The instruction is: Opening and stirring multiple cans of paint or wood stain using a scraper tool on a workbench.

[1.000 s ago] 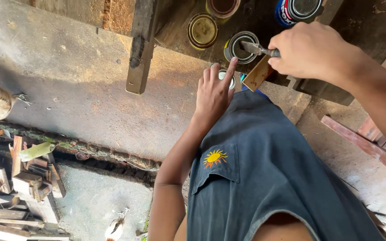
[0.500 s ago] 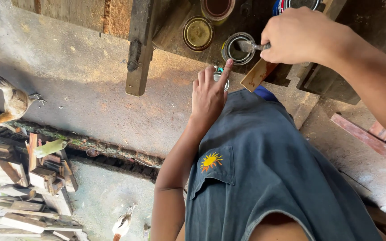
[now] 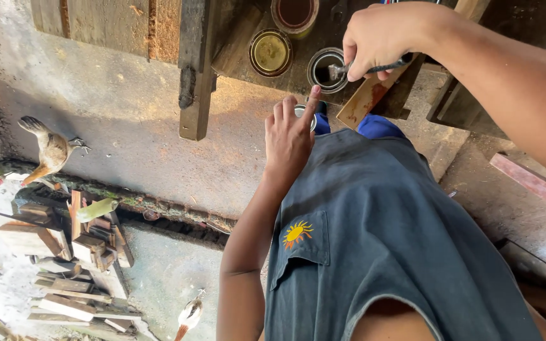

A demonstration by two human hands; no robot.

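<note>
The right hand (image 3: 380, 38) is closed in a fist around the dark handle of a brush (image 3: 374, 67), whose metal ferrule and bristle end point into a small open tin (image 3: 325, 68) with a dark inside. The tin stands on a dark, stained wooden surface (image 3: 241, 57) at the top of the view. Just left of it on the same surface sits a second round tin (image 3: 270, 52) with a yellowish inside, and above that a third tin (image 3: 294, 12) with a reddish-brown inside, cut off by the top edge.

A flat strip of wood (image 3: 368, 98) lies slanted under the right hand, reaching from beneath the fist down towards the front edge of the surface.

The left hand (image 3: 290, 136) is held lower, in front of the surface, with its fingers loosely spread and the forefinger raised so that its tip touches the surface edge just below the open tin. A small round metal rim shows behind its fingers; it may be another can or lid, but the hand hides most of it.

A dark blue sleeveless shirt (image 3: 374, 240) with a small yellow sun on its pocket fills the lower right. On the concrete floor (image 3: 127, 139) to the left stands a brown bird (image 3: 50, 150), near a heap of wood scraps (image 3: 71, 252).
</note>
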